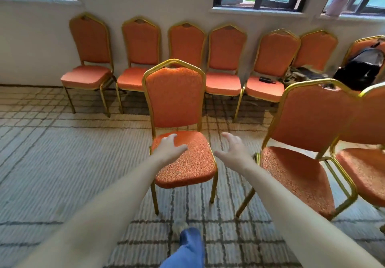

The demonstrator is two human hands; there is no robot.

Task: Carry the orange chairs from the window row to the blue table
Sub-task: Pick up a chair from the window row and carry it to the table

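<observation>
Left hand (169, 146), right hand (233, 149) spread, empty, at near chair (177, 101); neighbour chair (308, 122) just right (backpack (362, 68) behind).

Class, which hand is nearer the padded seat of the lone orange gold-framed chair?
Left. The left hand is over the orange seat, rear left; the right hand hangs off its right edge.

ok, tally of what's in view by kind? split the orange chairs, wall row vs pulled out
Orange chairs in the wall row: 7
Orange chairs pulled out in front: 3
Black backpack: 1
Small black item: 1
Olive-brown cloth bundle: 1
Pinkish bottle: 1
Total: 14
</observation>
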